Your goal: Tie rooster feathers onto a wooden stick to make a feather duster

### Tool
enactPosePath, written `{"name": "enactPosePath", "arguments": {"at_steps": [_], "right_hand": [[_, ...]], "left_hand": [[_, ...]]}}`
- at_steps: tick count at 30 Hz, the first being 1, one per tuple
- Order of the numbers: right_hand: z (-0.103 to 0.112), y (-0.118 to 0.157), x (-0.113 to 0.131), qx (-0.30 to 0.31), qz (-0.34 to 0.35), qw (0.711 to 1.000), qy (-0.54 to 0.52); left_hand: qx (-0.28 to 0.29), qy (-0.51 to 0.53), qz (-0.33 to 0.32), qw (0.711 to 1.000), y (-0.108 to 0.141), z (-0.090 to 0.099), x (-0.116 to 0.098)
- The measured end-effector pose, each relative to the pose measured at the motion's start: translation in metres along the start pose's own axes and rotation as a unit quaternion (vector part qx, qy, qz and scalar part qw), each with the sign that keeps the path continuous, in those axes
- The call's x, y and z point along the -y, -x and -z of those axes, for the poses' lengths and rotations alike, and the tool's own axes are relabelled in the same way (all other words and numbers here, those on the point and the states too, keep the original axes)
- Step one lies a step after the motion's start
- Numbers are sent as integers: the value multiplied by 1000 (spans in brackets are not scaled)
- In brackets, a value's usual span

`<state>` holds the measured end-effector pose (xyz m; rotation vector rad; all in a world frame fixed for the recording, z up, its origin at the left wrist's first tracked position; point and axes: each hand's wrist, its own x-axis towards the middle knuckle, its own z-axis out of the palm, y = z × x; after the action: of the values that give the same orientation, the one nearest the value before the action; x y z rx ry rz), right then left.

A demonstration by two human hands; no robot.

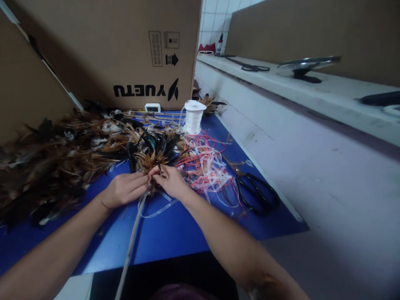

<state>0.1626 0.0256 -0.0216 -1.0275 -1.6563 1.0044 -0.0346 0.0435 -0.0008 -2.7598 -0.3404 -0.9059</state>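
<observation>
A bundle of brown and black feathers [153, 152] stands at the top of a thin pale stick [133, 241], which runs down past the near edge of the blue table. My left hand [126, 189] closes its fingers around the base of the bundle. Just right of it, my right hand [168, 179] pinches at the same base, thumb and forefinger together on a feather. The fingertips of both hands nearly touch. Clear flat ribbon [159, 211] loops on the table below my right hand.
Loose feathers [56, 166] cover the left side of the blue table [175, 241]. To the right lie tangled red and clear strands [209, 166], a white spool [193, 116] and black-handled scissors [256, 193]. A cardboard box [93, 50] and small display [152, 108] stand behind.
</observation>
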Motion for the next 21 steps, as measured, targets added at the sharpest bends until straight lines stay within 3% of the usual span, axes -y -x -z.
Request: {"name": "enactPosePath", "arguments": {"at_steps": [4,21], "right_hand": [[3,-1,1,15,7,1000,17],[4,4,13,40,66,979,190]], "left_hand": [[3,-64,-76,995,-2,1,1],[-15,-35,-55,998,-10,4,-2]]}}
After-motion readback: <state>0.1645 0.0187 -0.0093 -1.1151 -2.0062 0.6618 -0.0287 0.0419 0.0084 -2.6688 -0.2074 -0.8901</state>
